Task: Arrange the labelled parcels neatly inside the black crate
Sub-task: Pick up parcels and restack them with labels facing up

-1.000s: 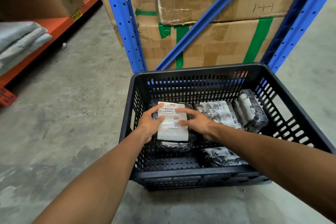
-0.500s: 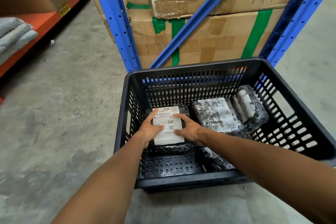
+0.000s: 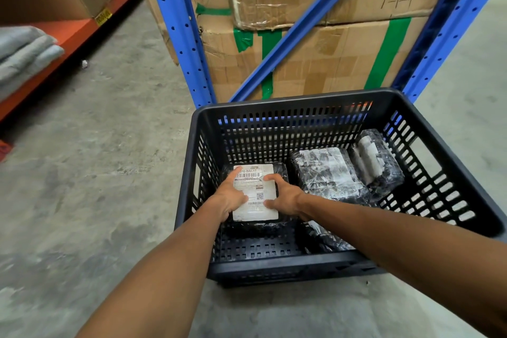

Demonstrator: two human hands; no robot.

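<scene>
A black slotted crate stands on the concrete floor. In its far left corner lies a black-wrapped parcel with a white shipping label facing up. My left hand grips its left side and my right hand grips its right side, fingers spread over the label. Beside it on the right lies a second wrapped parcel, and a third leans against the crate's right wall. Another parcel lies near the front, partly hidden under my right forearm.
Blue rack uprights and taped cardboard boxes stand right behind the crate. An orange shelf with grey folded bags runs along the left. Bare crate floor shows at the front left.
Both hands have pushed the labelled parcel a little further back towards the crate's far left corner. The head view has shifted slightly.
</scene>
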